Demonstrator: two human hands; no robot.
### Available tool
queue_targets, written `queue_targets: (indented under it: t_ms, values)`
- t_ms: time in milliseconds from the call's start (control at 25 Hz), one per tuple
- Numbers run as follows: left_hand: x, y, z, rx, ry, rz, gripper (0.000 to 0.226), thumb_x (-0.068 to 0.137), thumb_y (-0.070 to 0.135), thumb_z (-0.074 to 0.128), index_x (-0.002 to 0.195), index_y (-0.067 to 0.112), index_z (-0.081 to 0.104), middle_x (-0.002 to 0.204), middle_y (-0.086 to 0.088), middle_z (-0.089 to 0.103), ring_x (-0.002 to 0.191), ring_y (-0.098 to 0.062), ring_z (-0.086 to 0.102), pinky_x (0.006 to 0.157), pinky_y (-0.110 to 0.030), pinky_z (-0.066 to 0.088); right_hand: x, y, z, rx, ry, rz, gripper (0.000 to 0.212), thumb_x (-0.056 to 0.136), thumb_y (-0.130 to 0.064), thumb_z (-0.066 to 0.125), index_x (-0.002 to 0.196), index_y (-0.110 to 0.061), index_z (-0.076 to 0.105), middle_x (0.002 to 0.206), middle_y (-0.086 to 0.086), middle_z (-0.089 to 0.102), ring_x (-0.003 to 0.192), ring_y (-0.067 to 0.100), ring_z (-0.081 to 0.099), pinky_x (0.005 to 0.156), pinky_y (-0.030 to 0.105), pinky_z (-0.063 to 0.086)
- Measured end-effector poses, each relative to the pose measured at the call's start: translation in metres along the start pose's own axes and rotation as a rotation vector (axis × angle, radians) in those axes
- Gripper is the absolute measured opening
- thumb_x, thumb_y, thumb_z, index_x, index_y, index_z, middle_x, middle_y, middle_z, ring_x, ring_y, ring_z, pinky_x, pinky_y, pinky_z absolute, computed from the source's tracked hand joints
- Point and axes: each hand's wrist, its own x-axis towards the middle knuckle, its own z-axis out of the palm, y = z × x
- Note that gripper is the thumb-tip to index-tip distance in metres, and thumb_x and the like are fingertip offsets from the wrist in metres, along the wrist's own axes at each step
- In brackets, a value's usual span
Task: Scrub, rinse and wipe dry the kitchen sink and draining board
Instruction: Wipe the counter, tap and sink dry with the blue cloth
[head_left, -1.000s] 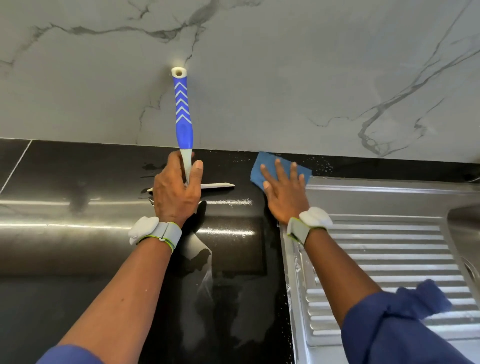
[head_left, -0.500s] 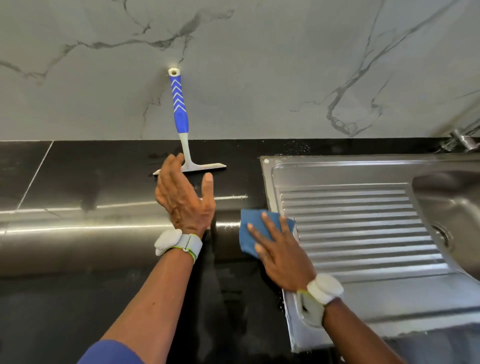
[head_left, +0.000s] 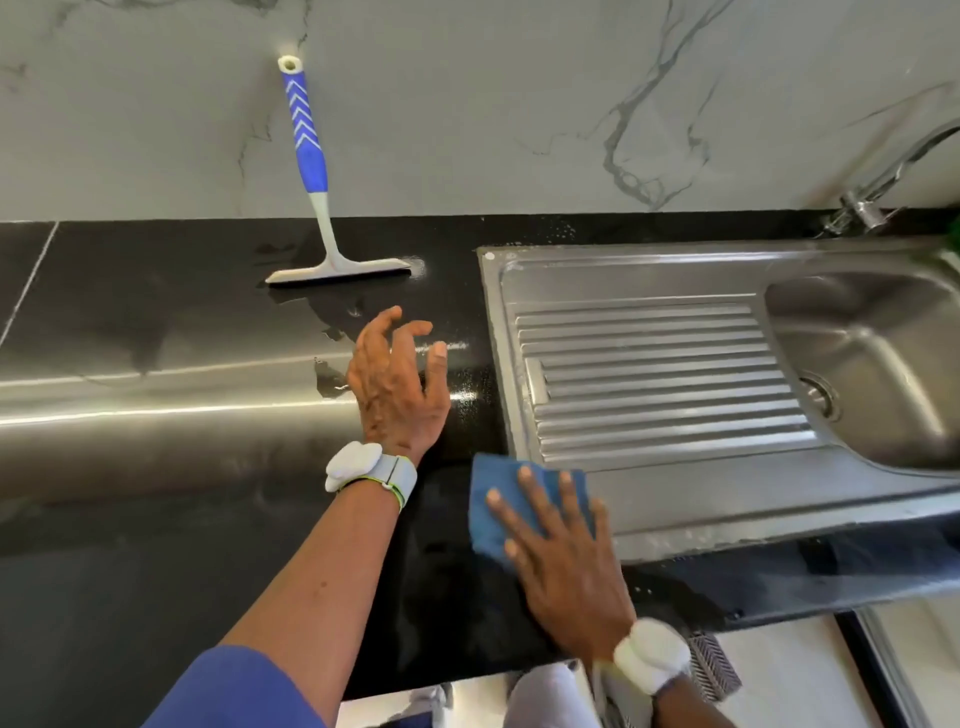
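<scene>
Now right hand (head_left: 566, 566) flat on blue cloth (head_left: 488, 499).

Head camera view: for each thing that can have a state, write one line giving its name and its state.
Squeegee: propped against the marble wall, blade on the counter, not held.
Blue cloth: pressed flat on the draining board's front left corner.
Right hand: flat on the cloth.
Left hand: open, empty, over the counter.
Black counter: wet patches near the squeegee.
Draining board: bare, whitish residue along its edges.
Tap: no water visible.
</scene>
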Motion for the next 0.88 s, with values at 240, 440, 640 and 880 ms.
queue_targets:
  t_ms: [240,440,640,880]
  values:
    - [-0.038,0.021,0.011,-0.016,-0.081,0.006,0.021,0.101,0.039,0.053,0.113,0.027,0.066,0.146,0.002,0.049,0.138,-0.021,0.042,0.106,-0.05,0.035,0.043,-0.033,0.005,0.158,0.013,0.114,0.054,0.105,-0.045,0.023,0.157,-0.043,0.01,0.169,0.006,-0.002,0.153,0.036,-0.009,0.122,0.057,0.012]
    - [-0.067,0.053,0.025,-0.042,-0.161,0.083,0.019,0.102,0.035,0.053,0.112,0.025,0.065,0.142,-0.002,0.052,0.135,-0.023,0.046,0.109,-0.053,0.036,-0.068,-0.002,-0.002,-0.029,-0.018,-0.23,0.053,0.106,-0.047,0.031,0.157,-0.045,0.017,0.168,0.004,0.008,0.154,0.036,0.005,0.124,0.054,0.01]
    - [-0.114,0.095,0.038,0.005,-0.207,0.17,0.024,0.103,0.039,0.049,0.113,0.026,0.066,0.14,-0.002,0.053,0.135,-0.023,0.045,0.111,-0.051,0.035,-0.111,0.16,-0.006,0.003,0.104,0.063,0.052,0.104,-0.045,0.028,0.156,-0.043,0.025,0.167,0.004,0.017,0.154,0.037,0.007,0.115,0.063,0.027]
    - [-0.171,0.16,0.075,-0.019,-0.168,0.1,0.022,0.103,0.039,0.052,0.11,0.026,0.068,0.139,0.005,0.053,0.134,-0.019,0.045,0.107,-0.045,0.035,-0.082,0.149,-0.009,0.011,0.041,0.079,0.05,0.103,-0.048,0.025,0.152,-0.044,0.034,0.164,0.001,0.027,0.152,0.041,0.011,0.121,0.06,0.011]
